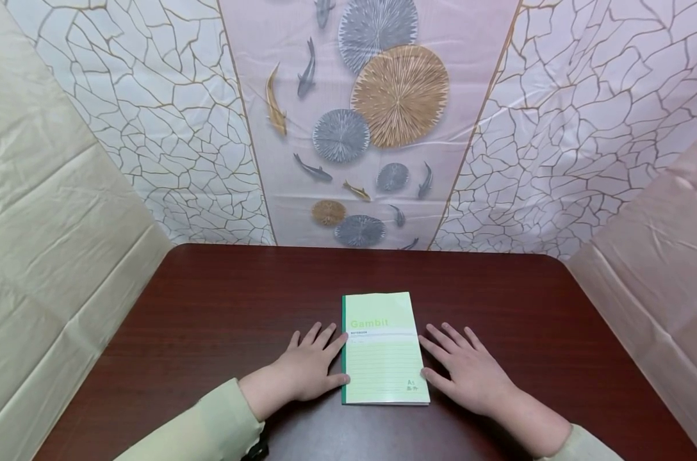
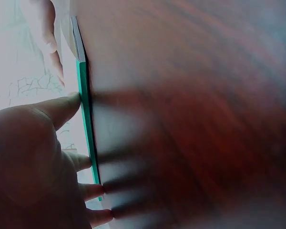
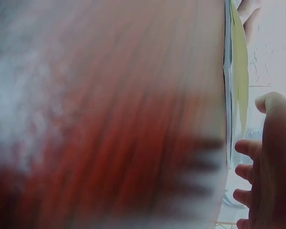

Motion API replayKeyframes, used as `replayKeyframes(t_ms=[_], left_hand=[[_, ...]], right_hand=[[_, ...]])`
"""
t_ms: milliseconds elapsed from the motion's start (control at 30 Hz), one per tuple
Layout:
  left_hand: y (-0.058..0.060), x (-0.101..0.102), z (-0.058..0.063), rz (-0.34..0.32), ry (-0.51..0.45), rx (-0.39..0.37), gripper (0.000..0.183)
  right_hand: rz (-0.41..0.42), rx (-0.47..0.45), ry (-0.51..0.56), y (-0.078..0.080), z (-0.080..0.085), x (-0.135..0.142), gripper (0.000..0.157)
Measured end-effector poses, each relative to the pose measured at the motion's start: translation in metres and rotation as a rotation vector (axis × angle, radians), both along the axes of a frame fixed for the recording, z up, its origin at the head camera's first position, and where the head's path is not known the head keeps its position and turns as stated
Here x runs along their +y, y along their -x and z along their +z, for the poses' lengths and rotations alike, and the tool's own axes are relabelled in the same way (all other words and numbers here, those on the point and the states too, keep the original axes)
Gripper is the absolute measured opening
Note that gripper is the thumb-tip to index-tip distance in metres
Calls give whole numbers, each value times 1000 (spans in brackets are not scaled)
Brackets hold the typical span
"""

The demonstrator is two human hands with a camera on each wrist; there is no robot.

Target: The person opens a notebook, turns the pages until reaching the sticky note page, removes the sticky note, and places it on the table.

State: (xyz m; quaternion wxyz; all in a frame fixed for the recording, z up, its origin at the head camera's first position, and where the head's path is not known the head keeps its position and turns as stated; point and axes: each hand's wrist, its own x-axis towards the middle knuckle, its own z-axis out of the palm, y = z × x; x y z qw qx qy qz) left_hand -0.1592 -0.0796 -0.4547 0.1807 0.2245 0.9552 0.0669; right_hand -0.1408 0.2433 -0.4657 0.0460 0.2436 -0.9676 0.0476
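Note:
A light green notebook point(image 1: 383, 365) with a dark green spine lies closed on the table, its cover printed "Gambit". My left hand point(image 1: 311, 368) is spread at its left side, with the thumb and index fingertip at the spine. In the left wrist view, the thumb of the left hand point(image 2: 28, 157) meets the green spine point(image 2: 86, 109). On the other side my right hand point(image 1: 469, 371) is spread too, its thumb and index fingertip at the notebook's right edge. The right wrist view shows the right hand point(image 3: 279, 167) beside the page edges point(image 3: 229, 86); contact there is hard to tell.
The dark red-brown table point(image 1: 221, 301) has a glossy top. Behind it hangs a patterned cloth point(image 1: 291, 186) with fish and round leaf shapes. Beige cloth walls point(image 1: 66, 275) rise at the left and right sides. Something black point(image 1: 258, 448) shows beneath the left sleeve.

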Motion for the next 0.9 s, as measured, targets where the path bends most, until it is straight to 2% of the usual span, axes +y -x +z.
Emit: replayKeyframes(t_ms=[433,900], left_hand=[[1,0,0,2,2,-10,79],[2,0,-1,4,14,-13,79]], right_hand=[[8,5,-9,0,-1,0,67],[9,-9,19,2,5,-1,68]])
